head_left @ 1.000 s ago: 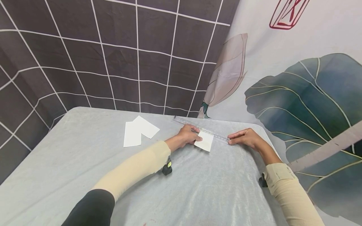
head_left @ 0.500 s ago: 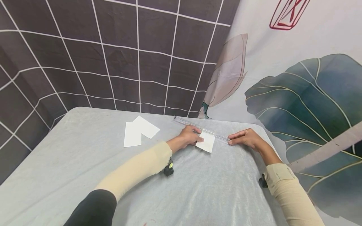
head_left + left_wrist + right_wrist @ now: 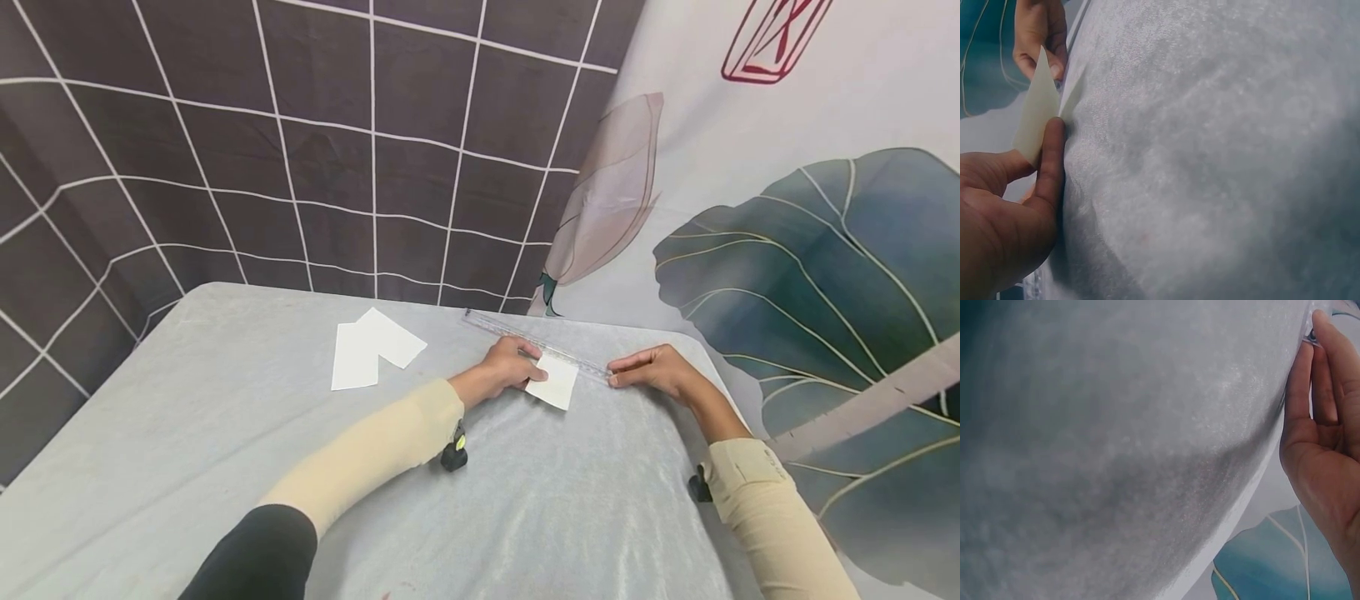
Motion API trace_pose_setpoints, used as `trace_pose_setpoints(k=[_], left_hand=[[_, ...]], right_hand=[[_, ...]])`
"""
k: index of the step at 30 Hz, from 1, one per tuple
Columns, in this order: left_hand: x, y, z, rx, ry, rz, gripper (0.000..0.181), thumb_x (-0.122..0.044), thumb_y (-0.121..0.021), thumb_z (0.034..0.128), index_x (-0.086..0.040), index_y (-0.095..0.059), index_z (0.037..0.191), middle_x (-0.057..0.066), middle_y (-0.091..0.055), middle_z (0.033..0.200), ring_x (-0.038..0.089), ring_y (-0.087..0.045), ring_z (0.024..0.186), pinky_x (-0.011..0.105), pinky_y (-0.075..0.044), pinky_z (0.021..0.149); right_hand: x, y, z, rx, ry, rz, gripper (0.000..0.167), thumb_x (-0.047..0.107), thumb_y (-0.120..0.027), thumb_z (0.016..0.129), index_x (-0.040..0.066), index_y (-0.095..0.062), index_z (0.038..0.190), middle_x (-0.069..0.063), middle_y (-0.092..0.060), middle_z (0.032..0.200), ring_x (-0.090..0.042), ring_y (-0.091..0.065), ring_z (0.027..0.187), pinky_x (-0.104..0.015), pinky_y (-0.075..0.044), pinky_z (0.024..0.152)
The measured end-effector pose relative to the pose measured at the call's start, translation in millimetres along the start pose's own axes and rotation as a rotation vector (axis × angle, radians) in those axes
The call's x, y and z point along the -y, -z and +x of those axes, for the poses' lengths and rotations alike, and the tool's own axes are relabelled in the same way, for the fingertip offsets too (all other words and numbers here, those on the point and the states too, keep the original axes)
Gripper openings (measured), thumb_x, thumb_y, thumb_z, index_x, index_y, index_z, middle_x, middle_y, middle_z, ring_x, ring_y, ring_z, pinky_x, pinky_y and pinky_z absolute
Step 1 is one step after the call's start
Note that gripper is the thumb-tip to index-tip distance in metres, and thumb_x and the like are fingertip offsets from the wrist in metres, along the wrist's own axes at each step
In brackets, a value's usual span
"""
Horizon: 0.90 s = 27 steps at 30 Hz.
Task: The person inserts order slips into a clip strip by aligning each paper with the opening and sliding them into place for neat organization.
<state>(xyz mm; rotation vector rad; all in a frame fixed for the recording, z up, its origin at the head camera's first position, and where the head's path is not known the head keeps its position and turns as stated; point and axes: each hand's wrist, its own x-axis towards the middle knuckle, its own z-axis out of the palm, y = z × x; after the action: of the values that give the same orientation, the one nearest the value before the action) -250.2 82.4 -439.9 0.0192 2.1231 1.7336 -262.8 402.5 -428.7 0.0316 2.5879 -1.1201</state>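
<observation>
Head view | pinching white card (image 3: pixel 555 385) w/ L hand (image 3: pixel 507 364) just beside ruler (image 3: pixel 491 323), prob. to line both up | pinching ruler's R end w/ R hand (image 3: pixel 662 368), prob. to steady it | showing overlapping sheets (image 3: pixel 356 358) on table (image 3: pixel 585 508), well L, prob. out of way

I can read no word or number for certain. Up on the white hanging (image 3: pixel 705 158) stands a red sign (image 3: pixel 785 37), a few strokes crossing rather like an X inside a rounded red frame; the top of it is cut off in the head view, and I cannot say what it spells. Faint markings run along the clear ruler (image 3: pixel 491 323) that I pinch by one end in my right hand (image 3: pixel 654 369), too fine for me to read. The cuff of my right sleeve (image 3: pixel 772 508) bears small dark marks, like lettering, too blurred to make out
</observation>
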Motion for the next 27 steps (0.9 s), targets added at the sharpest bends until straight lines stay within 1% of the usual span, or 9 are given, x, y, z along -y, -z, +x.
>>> trace_pose_setpoints(k=[4, 6, 10, 12, 14, 17, 22, 25, 27], left_hand=[[-0.4, -0.9, -0.9, -0.010, 0.006, 0.002, 0.038, 0.004, -0.087, 0.0941, 0.002, -0.073, 0.129, 0.021, -0.072, 0.127, 0.021, -0.079, 0.090, 0.028, -0.071, 0.078], [-0.4, -1.3, -1.2, -0.012, 0.006, 0.001, 0.038, 0.004, -0.087, 0.0939, 0.002, -0.073, 0.129, 0.021, -0.071, 0.127, 0.021, -0.079, 0.090, 0.028, -0.071, 0.078], [0.3, -2.0, -1.2, -0.011, 0.004, -0.009, 0.039, 0.004, -0.087, 0.0938, 0.002, -0.073, 0.130, 0.021, -0.071, 0.127, 0.022, -0.079, 0.091, 0.028, -0.071, 0.079], [0.8, -2.6, -1.3, -0.012, 0.004, -0.018, 0.039, 0.005, -0.086, 0.0937, 0.002, -0.073, 0.130, 0.021, -0.071, 0.127, 0.023, -0.080, 0.092, 0.029, -0.072, 0.079], [1.4, -3.9, -1.3, -0.013, 0.004, -0.021, 0.038, 0.005, -0.086, 0.0937, 0.002, -0.073, 0.129, 0.021, -0.071, 0.127, 0.023, -0.079, 0.091, 0.029, -0.072, 0.079], [2.4, -6.6, -1.2, -0.012, 0.003, -0.027, 0.037, 0.005, -0.086, 0.0933, 0.002, -0.073, 0.128, 0.020, -0.071, 0.125, 0.021, -0.078, 0.089, 0.029, -0.071, 0.078], [2.7, -14.3, -1.0, -0.007, -0.004, -0.035, 0.038, 0.007, -0.087, 0.0912, 0.003, -0.073, 0.127, 0.018, -0.071, 0.120, 0.018, -0.075, 0.083, 0.027, -0.070, 0.074], [1.3, -19.0, -1.9, -0.017, -0.001, -0.019, 0.039, 0.006, -0.087, 0.0909, 0.002, -0.074, 0.127, 0.016, -0.071, 0.117, 0.017, -0.076, 0.082, 0.025, -0.069, 0.072], [0.7, -20.9, -2.3, -0.026, 0.001, -0.021, 0.039, 0.006, -0.087, 0.0907, 0.002, -0.074, 0.127, 0.016, -0.071, 0.116, 0.018, -0.076, 0.083, 0.025, -0.069, 0.072]], right_hand=[[0.5, 0.7, -0.7, 0.001, 0.002, -0.005, 0.043, 0.032, -0.101, 0.086, 0.013, -0.088, 0.123, 0.004, -0.087, 0.121, -0.040, -0.062, 0.150, -0.060, -0.049, 0.127], [0.6, 1.1, -0.8, 0.000, 0.003, -0.011, 0.043, 0.032, -0.101, 0.086, 0.014, -0.088, 0.123, 0.005, -0.087, 0.121, -0.035, -0.066, 0.147, -0.057, -0.050, 0.126], [0.8, 1.5, -0.7, 0.001, 0.005, -0.016, 0.043, 0.033, -0.101, 0.086, 0.014, -0.089, 0.123, 0.007, -0.088, 0.118, -0.012, -0.073, 0.127, -0.052, -0.053, 0.123], [0.8, 1.6, -0.5, 0.004, 0.007, -0.018, 0.043, 0.033, -0.101, 0.086, 0.014, -0.089, 0.123, 0.008, -0.088, 0.117, -0.001, -0.071, 0.117, -0.051, -0.053, 0.122], [0.1, 1.7, -0.5, 0.005, 0.008, -0.017, 0.043, 0.033, -0.101, 0.086, 0.014, -0.089, 0.123, 0.008, -0.088, 0.117, 0.005, -0.069, 0.112, -0.050, -0.053, 0.121], [-0.5, 1.9, -0.5, 0.007, 0.010, -0.024, 0.043, 0.033, -0.101, 0.087, 0.015, -0.089, 0.123, 0.008, -0.088, 0.118, 0.007, -0.068, 0.111, -0.042, -0.055, 0.116], [0.0, 2.2, -0.3, 0.009, 0.018, -0.029, 0.043, 0.033, -0.101, 0.086, 0.014, -0.089, 0.123, 0.008, -0.087, 0.119, 0.007, -0.068, 0.112, -0.021, -0.053, 0.100], [0.3, 2.4, 0.1, 0.009, 0.018, -0.022, 0.043, 0.032, -0.101, 0.086, 0.014, -0.089, 0.123, 0.008, -0.087, 0.118, 0.008, -0.068, 0.110, -0.014, -0.052, 0.095], [0.5, 2.3, 0.6, 0.009, 0.016, -0.019, 0.043, 0.032, -0.101, 0.086, 0.014, -0.089, 0.123, 0.009, -0.087, 0.117, 0.009, -0.068, 0.109, -0.014, -0.052, 0.094]])
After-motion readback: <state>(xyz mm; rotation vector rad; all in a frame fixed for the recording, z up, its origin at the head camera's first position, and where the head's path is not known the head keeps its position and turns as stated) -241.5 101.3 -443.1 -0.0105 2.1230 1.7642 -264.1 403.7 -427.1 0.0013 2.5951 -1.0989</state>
